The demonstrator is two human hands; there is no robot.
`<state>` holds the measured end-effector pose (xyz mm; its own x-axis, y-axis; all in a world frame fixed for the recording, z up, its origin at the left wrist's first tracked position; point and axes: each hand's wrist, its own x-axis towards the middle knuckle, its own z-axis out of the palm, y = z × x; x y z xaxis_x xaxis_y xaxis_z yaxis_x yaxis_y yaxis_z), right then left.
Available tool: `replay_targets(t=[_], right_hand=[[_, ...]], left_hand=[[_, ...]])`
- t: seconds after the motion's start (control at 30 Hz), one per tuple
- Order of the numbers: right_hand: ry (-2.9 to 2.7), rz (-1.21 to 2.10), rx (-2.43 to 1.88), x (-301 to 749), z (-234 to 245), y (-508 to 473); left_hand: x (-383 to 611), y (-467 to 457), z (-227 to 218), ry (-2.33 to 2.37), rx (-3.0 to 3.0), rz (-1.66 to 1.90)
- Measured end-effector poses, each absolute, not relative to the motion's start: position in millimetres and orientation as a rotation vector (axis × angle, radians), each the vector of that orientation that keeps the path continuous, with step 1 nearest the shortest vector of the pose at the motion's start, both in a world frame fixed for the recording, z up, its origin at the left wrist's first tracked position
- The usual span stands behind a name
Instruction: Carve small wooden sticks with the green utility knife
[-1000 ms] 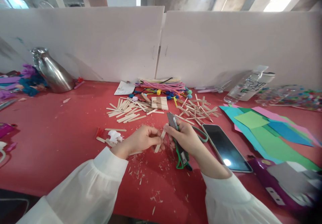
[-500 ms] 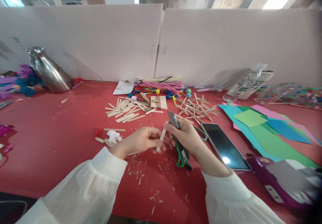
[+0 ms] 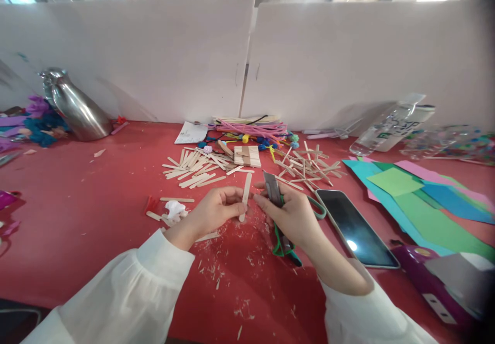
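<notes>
Between the thumb and fingers of my left hand (image 3: 222,207) a wooden craft stick (image 3: 246,194) stands nearly upright. My right hand (image 3: 290,210) is closed around a utility knife (image 3: 273,186) with its wide blade out, pointing up and away. The right fingertips are close to the stick but seem apart from it. Below the right hand shows a green-edged tool part (image 3: 280,246), partly hidden by the hand. Wood shavings (image 3: 245,310) are scattered on the red table (image 3: 96,220) under both hands.
Craft sticks (image 3: 193,166) and thinner sticks (image 3: 309,166) lie in piles ahead. To the right are a phone (image 3: 358,230), coloured paper (image 3: 421,205), a purple device (image 3: 429,277) and a plastic bottle (image 3: 381,127). A steel jug (image 3: 79,109) stands back left; white tissue (image 3: 176,210) lies near my left wrist.
The craft stick has turned more upright and its top now stands free of my right hand. My right hand has drawn a little to the right with the utility knife.
</notes>
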<state>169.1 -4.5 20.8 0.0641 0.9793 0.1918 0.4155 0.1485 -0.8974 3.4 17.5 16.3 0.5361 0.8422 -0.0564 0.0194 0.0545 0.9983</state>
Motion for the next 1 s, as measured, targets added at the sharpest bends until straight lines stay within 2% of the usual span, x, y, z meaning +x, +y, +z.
replay_targets(t=[0.27, 0.43, 1.0], right_hand=[[-1.541, 0.698, -1.497, 170.2, 23.1, -7.8], [-1.691, 0.806, -1.542, 172.4, 22.2, -9.0], [-2.007, 0.563, -1.441, 162.1, 24.1, -21.1]], left_hand=[[3.4, 17.4, 10.6, 0.796, 1.407, 0.779], [3.1, 16.5, 11.7, 0.943, 1.542, 0.875], [2.1, 8.6, 13.8, 1.082, 1.855, 0.914]])
